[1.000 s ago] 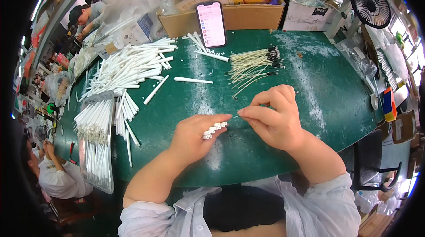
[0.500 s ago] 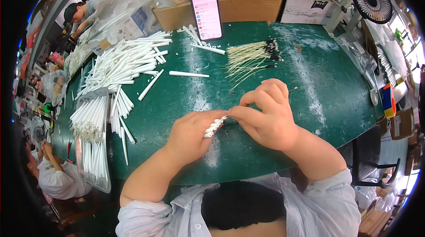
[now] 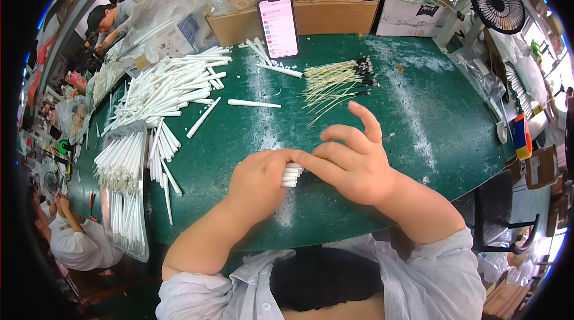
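A small bundle of white tapered tubes (image 3: 291, 175) is gripped in my left hand (image 3: 257, 179), with the open tube ends facing right. My right hand (image 3: 359, 167) meets it at the top of those ends. Its thumb and forefinger are closed there, while the other fingers are raised and spread. Past the right hand pokes the end of a thin wire (image 3: 388, 136), blurred; the pinched part is hidden by the fingers. Beyond the hands lies a pile of pale thin wires with black ends (image 3: 338, 81).
Loose white tubes (image 3: 173, 84) are heaped at the left, beside a clear tray (image 3: 143, 224) of wired tubes. A phone (image 3: 278, 27) leans on a cardboard box (image 3: 335, 15) at the back. A fan (image 3: 497, 0) and a tape roll (image 3: 522, 136) are on the right. Co-workers sit leftward.
My right hand has dropped slightly and moved closer to the left, its outer fingers now lifted and spread. My left hand has turned a little, still holding the tubes.
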A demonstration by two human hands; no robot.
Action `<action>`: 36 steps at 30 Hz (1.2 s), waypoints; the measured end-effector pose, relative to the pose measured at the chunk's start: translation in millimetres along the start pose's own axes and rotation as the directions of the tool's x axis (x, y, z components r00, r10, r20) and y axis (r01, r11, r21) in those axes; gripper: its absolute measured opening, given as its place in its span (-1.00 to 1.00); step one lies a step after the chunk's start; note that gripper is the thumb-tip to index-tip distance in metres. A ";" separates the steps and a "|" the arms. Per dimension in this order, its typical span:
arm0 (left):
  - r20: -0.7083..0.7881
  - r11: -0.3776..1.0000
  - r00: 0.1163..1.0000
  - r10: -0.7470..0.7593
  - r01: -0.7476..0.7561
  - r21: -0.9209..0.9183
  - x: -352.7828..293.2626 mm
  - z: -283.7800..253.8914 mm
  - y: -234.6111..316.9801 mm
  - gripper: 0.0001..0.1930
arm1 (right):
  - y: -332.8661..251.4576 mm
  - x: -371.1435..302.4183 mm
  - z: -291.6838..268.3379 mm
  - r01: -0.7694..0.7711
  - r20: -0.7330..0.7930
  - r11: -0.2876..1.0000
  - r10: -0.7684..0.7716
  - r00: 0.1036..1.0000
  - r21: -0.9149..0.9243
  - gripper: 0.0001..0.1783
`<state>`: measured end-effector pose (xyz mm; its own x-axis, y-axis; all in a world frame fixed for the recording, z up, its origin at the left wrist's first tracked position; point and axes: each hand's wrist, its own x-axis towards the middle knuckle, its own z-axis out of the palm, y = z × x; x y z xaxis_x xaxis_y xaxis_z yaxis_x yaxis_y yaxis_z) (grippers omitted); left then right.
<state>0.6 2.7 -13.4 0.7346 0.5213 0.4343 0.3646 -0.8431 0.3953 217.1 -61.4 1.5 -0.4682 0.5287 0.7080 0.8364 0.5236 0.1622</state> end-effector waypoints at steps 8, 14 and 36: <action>-0.232 0.996 0.969 0.089 -0.082 0.043 3.1 -4.8 -11.7 -0.62 | 15.8 -6.7 11.0 -0.487 -0.020 0.810 0.521 0.853 0.327 -0.24; -0.152 0.994 0.984 0.093 -0.085 0.063 1.1 -7.0 -4.4 -0.53 | -5.1 15.0 4.1 -0.075 -0.051 0.910 0.105 0.993 0.407 -0.29; -0.136 0.998 0.989 0.062 -0.059 0.030 3.8 -8.8 -9.4 -0.60 | 11.1 -0.5 19.0 -0.223 -0.034 0.778 0.299 0.954 0.588 -0.68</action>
<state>-5.0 13.7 -8.4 0.6712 0.4810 0.5640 0.3381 -0.8758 0.3446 221.2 -43.1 -10.1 -0.1870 0.6380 0.7470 0.5873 0.6821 -0.4356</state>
